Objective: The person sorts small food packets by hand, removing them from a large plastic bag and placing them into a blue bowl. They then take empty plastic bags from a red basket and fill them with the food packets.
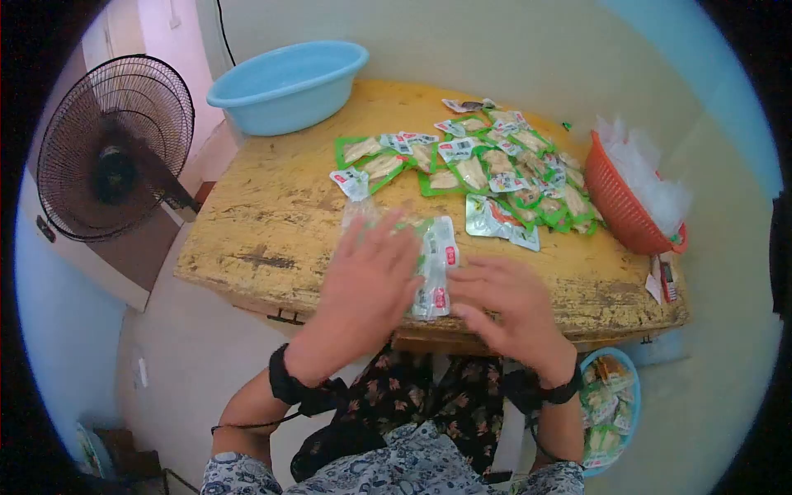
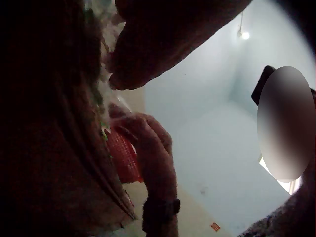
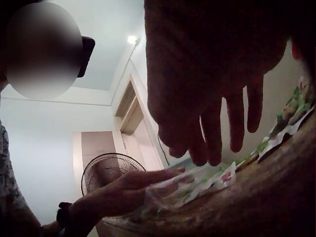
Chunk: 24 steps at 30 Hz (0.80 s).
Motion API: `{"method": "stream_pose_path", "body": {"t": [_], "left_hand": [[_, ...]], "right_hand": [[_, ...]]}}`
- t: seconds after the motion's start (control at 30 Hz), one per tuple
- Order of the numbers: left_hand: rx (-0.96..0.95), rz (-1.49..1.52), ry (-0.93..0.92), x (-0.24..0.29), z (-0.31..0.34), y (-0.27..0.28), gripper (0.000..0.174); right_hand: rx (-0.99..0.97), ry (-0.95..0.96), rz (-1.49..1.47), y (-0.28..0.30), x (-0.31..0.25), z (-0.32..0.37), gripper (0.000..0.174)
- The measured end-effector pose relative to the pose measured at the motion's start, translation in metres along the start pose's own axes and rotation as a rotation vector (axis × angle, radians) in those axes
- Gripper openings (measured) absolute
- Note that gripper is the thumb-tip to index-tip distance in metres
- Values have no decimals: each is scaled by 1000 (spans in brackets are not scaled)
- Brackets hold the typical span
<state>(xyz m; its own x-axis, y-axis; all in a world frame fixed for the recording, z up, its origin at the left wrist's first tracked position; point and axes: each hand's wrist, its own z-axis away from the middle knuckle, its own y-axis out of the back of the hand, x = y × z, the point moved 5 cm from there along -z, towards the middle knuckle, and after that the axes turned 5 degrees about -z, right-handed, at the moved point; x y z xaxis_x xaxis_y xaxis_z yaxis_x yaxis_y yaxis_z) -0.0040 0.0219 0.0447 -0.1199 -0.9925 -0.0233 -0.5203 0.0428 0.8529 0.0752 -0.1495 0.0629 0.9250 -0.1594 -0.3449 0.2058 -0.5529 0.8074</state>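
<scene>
A clear plastic bag with green-and-white food packets inside lies flat near the table's front edge. My left hand rests over its left part with the fingers stretched out, covering some of the packets. At the bag's right edge is my right hand, fingers straight and pointing left. In the right wrist view, the right hand's fingers hang spread over the bag, and the left hand lies low along the plastic. Neither hand curls round anything.
A pile of sealed food packets covers the back right of the worn yellow table. A blue basin stands back left, and a red basket of plastic bags at right. Below sits a blue tub of packets; a fan stands left.
</scene>
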Motion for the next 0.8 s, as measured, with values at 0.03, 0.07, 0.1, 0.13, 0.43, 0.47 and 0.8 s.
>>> {"method": "stream_pose_path", "body": {"t": [0.03,0.07,0.1,0.13,0.43,0.47,0.8], "left_hand": [[-24,-4,49,-11,4,-5,50],[-51,-9,96,-22,8,-9,50],[-45,58,110,-29,11,-14,50],[-40,125,128,-34,15,-19,50],[120,282,171,-39,21,-16,47],[141,294,171,-40,21,-15,47],[176,328,212,-43,24,-12,48]], "right_hand": [[31,-18,-26,8,8,0,23],[73,-46,-25,16,20,-2,22],[115,-76,-27,23,35,-4,21],[154,-105,-30,28,49,-8,20],[76,-116,260,5,127,-97,29],[-3,-177,367,0,131,-103,30],[-135,-264,668,-17,151,-107,27]]}}
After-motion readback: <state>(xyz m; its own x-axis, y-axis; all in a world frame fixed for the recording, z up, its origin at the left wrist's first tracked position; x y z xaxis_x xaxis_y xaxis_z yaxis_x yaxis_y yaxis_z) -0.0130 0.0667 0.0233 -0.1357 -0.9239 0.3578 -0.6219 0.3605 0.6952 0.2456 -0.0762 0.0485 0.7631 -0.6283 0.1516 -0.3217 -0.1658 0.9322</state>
